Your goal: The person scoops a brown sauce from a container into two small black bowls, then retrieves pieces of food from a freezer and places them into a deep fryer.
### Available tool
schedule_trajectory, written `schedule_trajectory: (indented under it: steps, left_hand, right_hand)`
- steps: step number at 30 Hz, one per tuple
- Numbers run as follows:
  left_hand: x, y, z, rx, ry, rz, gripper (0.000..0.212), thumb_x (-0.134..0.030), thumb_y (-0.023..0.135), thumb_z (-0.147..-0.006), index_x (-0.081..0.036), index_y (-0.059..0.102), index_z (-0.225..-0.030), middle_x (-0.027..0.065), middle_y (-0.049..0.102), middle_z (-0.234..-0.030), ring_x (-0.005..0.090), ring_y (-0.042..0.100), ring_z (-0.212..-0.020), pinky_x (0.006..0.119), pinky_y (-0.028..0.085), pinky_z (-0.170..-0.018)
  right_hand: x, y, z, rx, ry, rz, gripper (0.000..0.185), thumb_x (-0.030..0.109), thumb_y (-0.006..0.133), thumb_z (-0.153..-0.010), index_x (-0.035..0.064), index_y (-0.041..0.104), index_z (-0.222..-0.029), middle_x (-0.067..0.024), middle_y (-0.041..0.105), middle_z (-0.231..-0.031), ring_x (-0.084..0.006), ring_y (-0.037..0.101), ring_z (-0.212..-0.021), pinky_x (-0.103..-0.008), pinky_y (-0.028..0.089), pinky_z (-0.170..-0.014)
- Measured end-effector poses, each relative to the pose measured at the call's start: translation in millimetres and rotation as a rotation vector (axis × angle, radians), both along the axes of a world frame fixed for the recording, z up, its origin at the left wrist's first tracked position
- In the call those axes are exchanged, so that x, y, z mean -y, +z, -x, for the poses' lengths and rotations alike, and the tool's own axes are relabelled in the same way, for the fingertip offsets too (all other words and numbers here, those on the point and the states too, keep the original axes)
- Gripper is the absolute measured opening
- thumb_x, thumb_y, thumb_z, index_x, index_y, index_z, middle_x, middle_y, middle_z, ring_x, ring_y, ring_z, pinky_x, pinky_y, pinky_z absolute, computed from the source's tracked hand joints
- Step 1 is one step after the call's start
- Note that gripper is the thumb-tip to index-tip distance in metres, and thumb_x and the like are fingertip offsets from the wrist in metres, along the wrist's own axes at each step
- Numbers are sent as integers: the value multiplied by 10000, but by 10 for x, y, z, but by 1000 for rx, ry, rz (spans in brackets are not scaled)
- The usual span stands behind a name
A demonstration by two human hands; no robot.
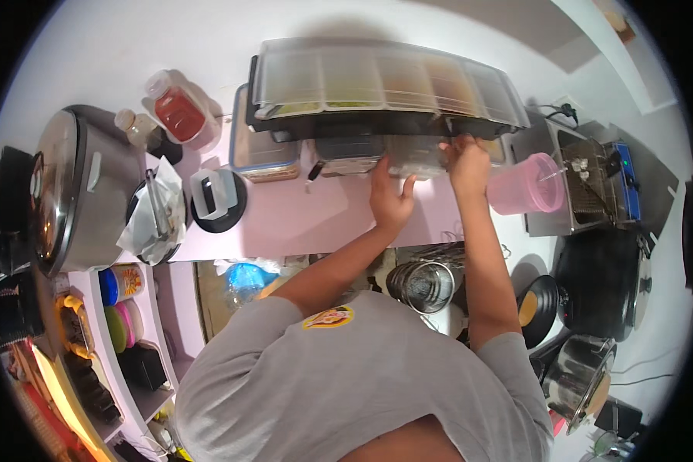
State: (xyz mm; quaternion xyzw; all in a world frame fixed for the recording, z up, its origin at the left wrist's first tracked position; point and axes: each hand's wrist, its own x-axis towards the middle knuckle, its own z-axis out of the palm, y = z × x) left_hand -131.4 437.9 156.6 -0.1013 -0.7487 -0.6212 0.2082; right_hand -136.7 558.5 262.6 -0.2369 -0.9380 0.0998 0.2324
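A clear plastic container (418, 155) sits beneath the front edge of a long black condiment caddy (346, 122), which has a clear compartmented lid. My left hand (391, 199) holds the container's left front, fingers along its side and thumb at its front. My right hand (469, 164) is at the container's upper right, fingers bent under the caddy's edge. Which of the two the right fingers grip is unclear. Left of my left hand stands a dark-lidded container (348, 153), and farther left a blue-rimmed food box (265, 169), both partly under the caddy.
A pink pitcher (522, 185) stands close to my right forearm, beside a deep fryer (583, 173). Leftward on the pink counter (323, 216) are tongs (159, 208) on paper, a red sauce bottle (179, 115) and a large steel cooker (86, 179). Below hangs a wire strainer (430, 287).
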Motion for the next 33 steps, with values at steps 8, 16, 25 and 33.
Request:
schedule_trajectory:
  steps: [8, 16, 25, 33]
  left_hand:
    - [941, -80, -279, 235, -282, -90, 146, -53, 598, -716, -42, 601, -861, 77, 612, -733, 154, 599, -646, 273, 469, -584]
    - [2341, 707, 982, -295, 423, 329, 331, -200, 624, -771, 11, 543, -1012, 118, 596, -833, 166, 565, -772, 299, 441, -683]
    - [2542, 560, 1269, 607, -95, -3, 480, -316, 668, -755, 52, 549, -1040, 111, 606, -888, 167, 562, -793, 282, 438, -704]
    - [2916, 554, 1825, 987, -359, -67, 275, -179, 712, -727, -9, 567, -888, 21, 520, -714, 102, 404, -496, 212, 381, -434]
  right_hand:
    - [177, -176, -187, 28, 296, -164, 382, 42, 669, -632, 24, 610, -1009, -187, 586, -1018, -317, 594, -841, -348, 488, -693]
    - [398, -213, -317, -187, 224, -290, 315, 20, 624, -665, 25, 605, -980, -162, 590, -1002, -314, 552, -893, -386, 438, -777]
    - [1722, -695, -1105, -261, 485, 354, 215, 104, 595, -741, -4, 582, -927, -166, 588, -946, -344, 559, -849, -402, 446, -750]
    - [2534, -856, -1096, -294, 484, 718, 225, 131, 618, -739, -2, 607, -920, -147, 616, -858, -240, 601, -668, -323, 479, -632]
